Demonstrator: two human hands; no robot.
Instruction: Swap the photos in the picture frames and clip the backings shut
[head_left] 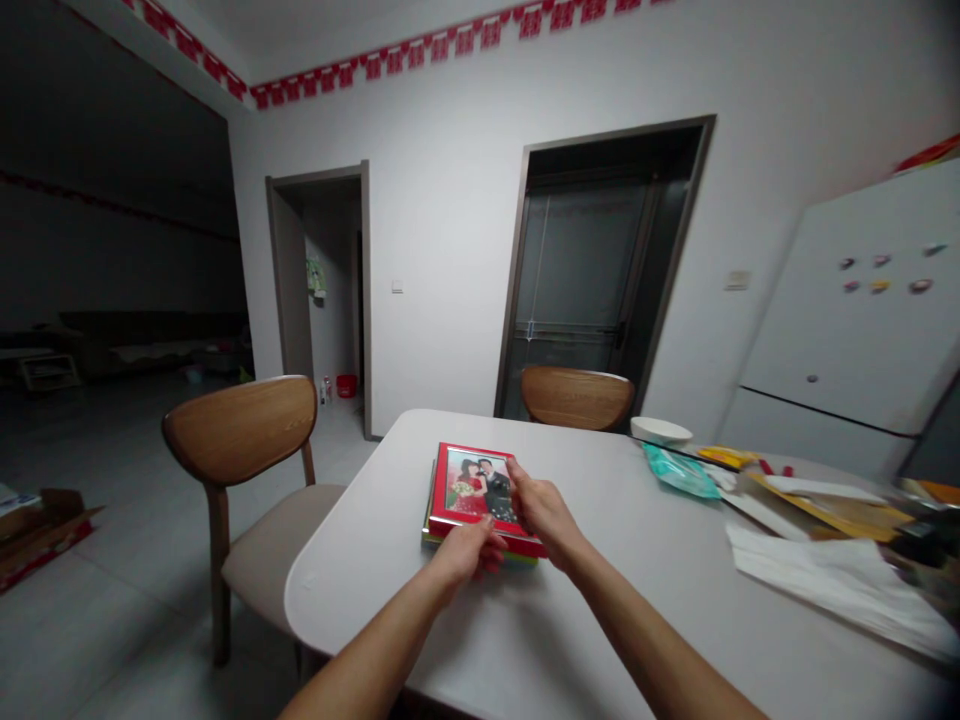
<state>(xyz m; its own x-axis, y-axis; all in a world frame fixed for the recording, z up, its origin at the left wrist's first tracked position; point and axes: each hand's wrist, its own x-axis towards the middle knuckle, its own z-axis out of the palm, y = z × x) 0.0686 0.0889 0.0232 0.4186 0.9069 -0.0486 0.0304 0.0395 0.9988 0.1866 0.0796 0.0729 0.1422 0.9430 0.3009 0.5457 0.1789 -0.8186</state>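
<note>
A red photo frame [484,484] with a picture of two people, one in a red dress and one in a dark suit, lies face up over the white table [352,530]. Under it, thin yellow, green and blue edges of a stack [427,538] show; what these items are I cannot tell. My right hand [544,512] grips the frame's right side, thumb on top near the far corner. At the near edge, my left hand [472,550] has its thumb on the rim and its fingers curled below. The undersides of the frame and stack are hidden.
On the table's right lie a white bowl [660,431], a teal plastic bag [681,472], yellow envelopes [832,510] and white paper [862,580]. Wooden chairs stand at the left [244,430] and far side [577,397]. A cardboard box [56,530] sits on the floor.
</note>
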